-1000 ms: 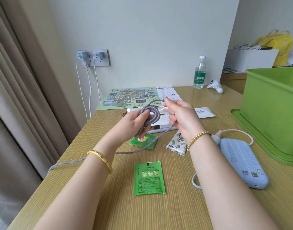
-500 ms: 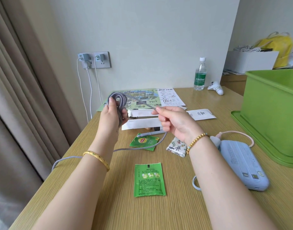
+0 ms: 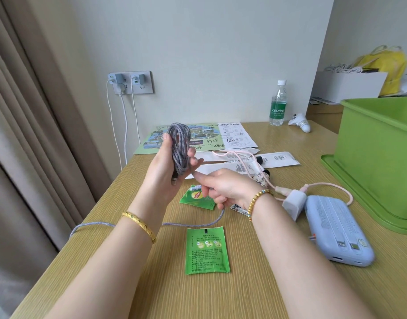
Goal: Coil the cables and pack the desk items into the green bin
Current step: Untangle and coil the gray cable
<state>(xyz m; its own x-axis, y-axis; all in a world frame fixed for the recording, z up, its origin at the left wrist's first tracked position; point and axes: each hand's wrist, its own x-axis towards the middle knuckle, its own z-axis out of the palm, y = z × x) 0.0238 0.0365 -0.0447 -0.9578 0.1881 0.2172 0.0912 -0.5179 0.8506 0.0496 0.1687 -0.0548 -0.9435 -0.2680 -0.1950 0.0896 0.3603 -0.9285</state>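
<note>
A: Cable first, from the left. Where did it sit?

B: Grey cable (image 3: 179, 148) was gathered in loops inside the left hand (image 3: 168, 166), which was held above the desk (image 3: 138, 295). Thumb and fingers curled round the bundle, holding it firmly. Its loose tail dropped below that grip, ran under the left forearm and went over the desk edge left of the grip.

A: And the other hand?

B: The right hand (image 3: 223, 189), just right of and below the coil, pinched the running strand between its curled fingers, feeding it toward the loops.

A: Which way did the coil point?

B: Its long axis stood nearly upright, the rounded top leaning slightly away from the person, with a connector end poking out under the left grip.

A: What looked risky?

B: I judged that the tail hanging off the edge could snag and jerk the loops loose. Dragging it across could also sweep the tea packet (image 3: 207, 249) lying below the grips. The green bin (image 3: 377, 157) stood far right of both grips, so nothing was packed yet.
</note>
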